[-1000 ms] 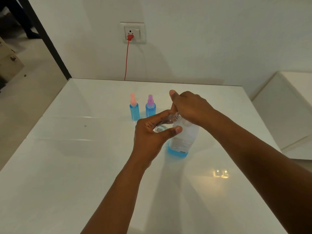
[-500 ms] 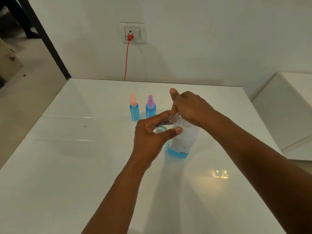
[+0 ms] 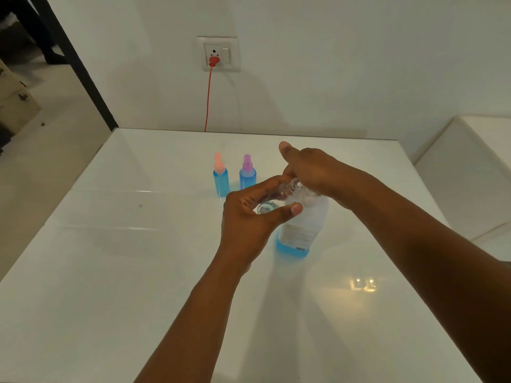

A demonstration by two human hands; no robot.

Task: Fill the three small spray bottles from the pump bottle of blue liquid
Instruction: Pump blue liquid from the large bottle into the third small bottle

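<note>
The pump bottle (image 3: 302, 230) stands mid-table, clear with a low band of blue liquid at its base. My right hand (image 3: 309, 170) covers its top, fingers curled over the hidden pump head, thumb sticking up. My left hand (image 3: 249, 217) grips a small clear spray bottle (image 3: 289, 189) tilted on its side, its open threaded neck up against the pump under my right hand. Two small spray bottles full of blue liquid stand behind to the left: one with an orange-pink cap (image 3: 220, 175), one with a purple cap (image 3: 247, 172).
The white glossy table (image 3: 110, 272) runs to a white wall. A red cable (image 3: 208, 100) hangs from a wall socket (image 3: 218, 55) behind the table. A white cabinet (image 3: 475, 167) stands at the right, and open floor lies at the left.
Almost nothing has moved. Both hands stay at the pump bottle's top with the small clear bottle held against it.
</note>
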